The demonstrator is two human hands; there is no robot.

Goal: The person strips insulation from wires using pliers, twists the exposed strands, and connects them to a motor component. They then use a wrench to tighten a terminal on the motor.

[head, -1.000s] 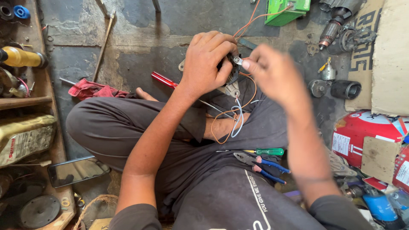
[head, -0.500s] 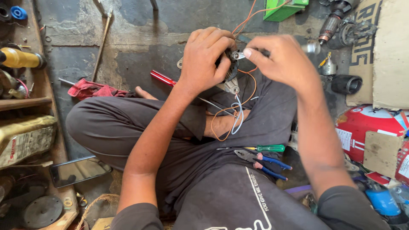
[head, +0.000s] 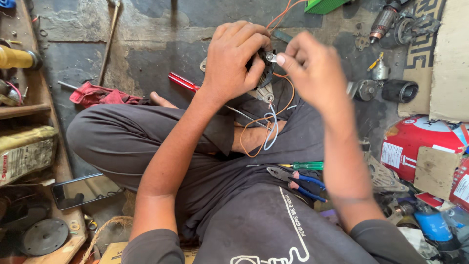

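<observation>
I sit cross-legged on a concrete floor. My left hand (head: 237,61) is wrapped around a small dark motor part (head: 266,73), held up over my lap, with orange and white wires (head: 271,124) trailing from it down across my leg. My right hand (head: 315,71) pinches a small metal piece (head: 271,57) against the top of that part with thumb and fingertips; it is blurred. Blue-handled pliers (head: 298,182) and a green-handled screwdriver (head: 305,165) lie on my lap below the hands.
A red-handled screwdriver (head: 183,81) and a red rag (head: 97,94) lie on the floor to the left. Motor parts (head: 386,88) and a red can (head: 417,146) are on the right. Wooden shelves with bottles (head: 19,58) line the left edge. A phone (head: 80,190) lies by my knee.
My right hand has moved up and left, closer to the part in my left hand. The view has shifted slightly nearer. The left hand keeps its grip.
</observation>
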